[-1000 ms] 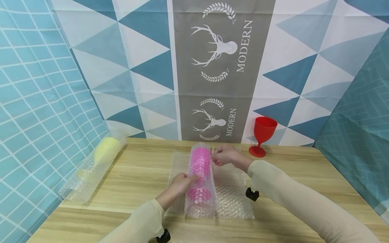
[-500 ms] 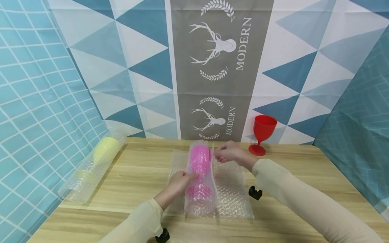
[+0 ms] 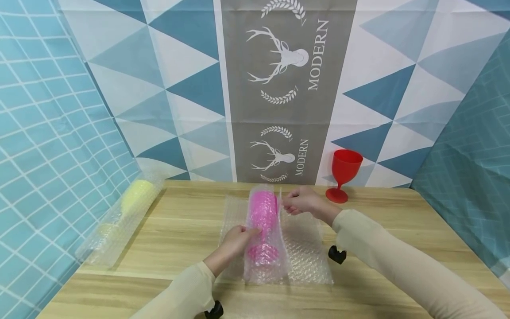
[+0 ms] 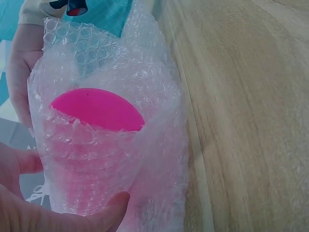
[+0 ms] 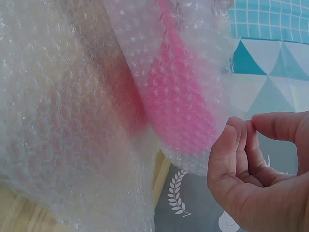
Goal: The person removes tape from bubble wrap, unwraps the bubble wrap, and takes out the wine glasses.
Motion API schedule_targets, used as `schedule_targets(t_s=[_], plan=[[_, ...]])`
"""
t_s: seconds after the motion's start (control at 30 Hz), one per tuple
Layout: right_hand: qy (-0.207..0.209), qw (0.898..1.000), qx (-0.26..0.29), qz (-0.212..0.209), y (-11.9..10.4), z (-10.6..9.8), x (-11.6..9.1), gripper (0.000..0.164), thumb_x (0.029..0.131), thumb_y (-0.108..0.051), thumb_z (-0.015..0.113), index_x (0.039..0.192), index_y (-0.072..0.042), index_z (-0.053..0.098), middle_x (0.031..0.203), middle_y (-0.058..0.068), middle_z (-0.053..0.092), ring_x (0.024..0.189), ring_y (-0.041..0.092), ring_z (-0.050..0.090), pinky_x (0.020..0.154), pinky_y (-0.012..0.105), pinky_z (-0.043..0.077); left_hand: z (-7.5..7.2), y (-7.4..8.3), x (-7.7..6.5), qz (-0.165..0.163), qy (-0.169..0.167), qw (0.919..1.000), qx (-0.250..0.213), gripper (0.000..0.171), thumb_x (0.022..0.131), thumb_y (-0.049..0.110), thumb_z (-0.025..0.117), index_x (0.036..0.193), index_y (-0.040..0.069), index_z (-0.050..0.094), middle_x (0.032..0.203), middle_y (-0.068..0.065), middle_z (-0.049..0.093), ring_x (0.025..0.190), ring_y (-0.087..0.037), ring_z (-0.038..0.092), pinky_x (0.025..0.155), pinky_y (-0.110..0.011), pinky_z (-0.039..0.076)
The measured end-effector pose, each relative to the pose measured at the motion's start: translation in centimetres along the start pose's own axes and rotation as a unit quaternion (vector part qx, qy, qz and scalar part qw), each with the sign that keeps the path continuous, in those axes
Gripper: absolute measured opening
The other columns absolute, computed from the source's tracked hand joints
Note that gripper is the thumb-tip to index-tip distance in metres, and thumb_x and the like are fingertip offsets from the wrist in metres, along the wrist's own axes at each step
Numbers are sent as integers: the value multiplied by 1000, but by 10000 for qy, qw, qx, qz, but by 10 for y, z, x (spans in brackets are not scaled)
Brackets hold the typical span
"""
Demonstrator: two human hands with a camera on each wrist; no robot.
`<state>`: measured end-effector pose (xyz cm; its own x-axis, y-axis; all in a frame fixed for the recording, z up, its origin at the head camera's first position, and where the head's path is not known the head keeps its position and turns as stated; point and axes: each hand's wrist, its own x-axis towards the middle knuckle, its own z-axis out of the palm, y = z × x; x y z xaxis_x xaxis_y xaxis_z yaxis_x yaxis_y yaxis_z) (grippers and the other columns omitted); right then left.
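Observation:
A pink goblet (image 3: 264,212) lies in bubble wrap (image 3: 311,261) at the middle of the table, bowl end away from me. My left hand (image 3: 235,243) grips the wrapped goblet from the left, with its thumb (image 4: 116,208) lying over the wrapped bowl. The pink rim shows through the wrap's open end in the left wrist view. On the right side, my right hand (image 3: 300,200) has thumb and forefinger together at the raised far edge of the wrap, seeming to pinch it. What lies between those fingertips (image 5: 277,123) is hard to see.
A red goblet (image 3: 345,170) stands upright at the table's back right. At the left edge lies a yellow goblet (image 3: 137,195) rolled in bubble wrap. Patterned cloth (image 3: 279,88) hangs along the back edge of the wooden table (image 3: 187,230), with blue cloth (image 3: 48,133) at the left.
My right hand has moved slightly right, away from the pink goblet, and the wrap's edge beside it now stands up. My left hand keeps its hold in about the same place.

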<state>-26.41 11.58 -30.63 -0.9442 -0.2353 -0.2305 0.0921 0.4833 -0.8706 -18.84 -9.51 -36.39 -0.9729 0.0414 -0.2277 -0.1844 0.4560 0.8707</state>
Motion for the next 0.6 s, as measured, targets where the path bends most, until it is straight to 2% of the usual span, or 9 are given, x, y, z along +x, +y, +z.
schedule_targets(t_s=[0.2,0.4,0.53,0.6], plan=[[41,10000,-78,45,1,-1,0,22,89,-13,64,98,8,64,74,2,65,64,6,62,69,24,60,-1,0,-1,179,96,9998,56,52,89,44,59,106,-6,58,93,-14,62,81,-22,56,65,-29,48],[105,9997,-230,36,2,-1,-2,23,89,-14,64,98,7,65,76,4,66,66,7,62,72,27,61,-2,2,-3,210,155,9997,-29,51,88,43,60,107,-5,57,94,-14,61,82,-22,55,65,-28,47],[111,9995,-275,103,2,-2,-5,22,90,-14,63,98,6,64,79,6,67,68,9,64,73,28,61,0,2,-2,346,268,9990,60,55,85,42,64,111,-6,54,101,-18,62,86,-25,58,71,-35,53],[100,9993,-319,150,2,-2,-7,22,91,-15,62,99,6,64,82,7,67,72,11,64,76,29,61,1,2,-2,416,307,9986,137,63,83,43,68,116,-8,52,108,-21,63,90,-27,60,76,-40,55]])
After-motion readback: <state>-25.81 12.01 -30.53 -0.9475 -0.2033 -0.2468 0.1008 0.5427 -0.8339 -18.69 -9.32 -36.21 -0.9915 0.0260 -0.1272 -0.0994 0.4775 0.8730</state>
